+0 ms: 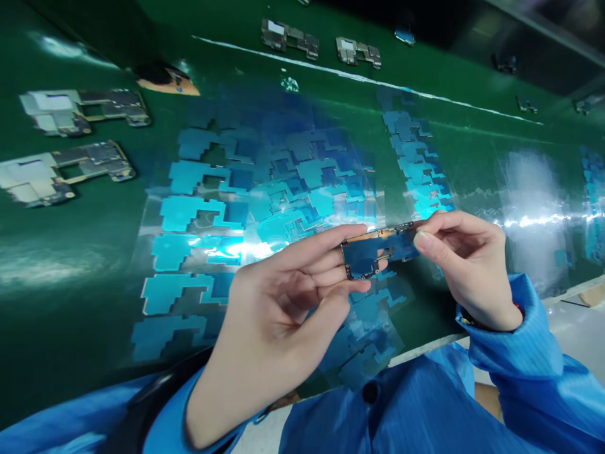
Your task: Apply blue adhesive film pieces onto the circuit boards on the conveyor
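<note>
A small circuit board with a dark blue film on its face is held up between my two hands, above the green work surface. My left hand supports its left end, with the fingers behind it and the thumb along the lower edge. At the right end, my right hand pinches the board between thumb and forefinger. Beneath and behind lie clear sheets with rows of blue film cut-outs. Another strip of blue cut-outs lies beyond my right hand.
Two circuit boards lie at the left, and two more boards at the back beyond a white line. A dark post with a tan base stands at the back left. The table edge runs before my body.
</note>
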A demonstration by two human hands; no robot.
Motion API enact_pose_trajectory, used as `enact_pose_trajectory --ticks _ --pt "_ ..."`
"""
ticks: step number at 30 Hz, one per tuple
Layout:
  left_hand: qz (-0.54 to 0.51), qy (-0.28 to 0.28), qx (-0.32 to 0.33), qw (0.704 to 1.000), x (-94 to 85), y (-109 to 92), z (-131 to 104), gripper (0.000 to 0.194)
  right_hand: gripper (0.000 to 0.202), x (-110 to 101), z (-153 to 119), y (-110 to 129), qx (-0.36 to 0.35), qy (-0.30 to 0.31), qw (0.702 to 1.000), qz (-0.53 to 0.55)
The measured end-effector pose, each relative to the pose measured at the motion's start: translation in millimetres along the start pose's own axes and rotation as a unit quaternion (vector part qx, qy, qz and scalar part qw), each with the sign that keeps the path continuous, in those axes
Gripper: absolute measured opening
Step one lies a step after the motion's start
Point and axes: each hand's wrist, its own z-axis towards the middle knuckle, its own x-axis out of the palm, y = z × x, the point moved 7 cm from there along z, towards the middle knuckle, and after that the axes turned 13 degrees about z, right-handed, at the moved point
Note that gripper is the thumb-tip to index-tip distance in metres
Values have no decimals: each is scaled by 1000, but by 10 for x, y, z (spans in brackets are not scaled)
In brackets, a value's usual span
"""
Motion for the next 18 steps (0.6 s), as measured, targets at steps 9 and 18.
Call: enact_pose_trajectory --ticks 9,18 --pt "24 -16 1 1000 -6 9 -3 30 15 25 6 22 -7 -5 1000 2" --pt "58 -40 6 997 -24 28 32 27 9 48 3 58 -29 -17 999 -23"
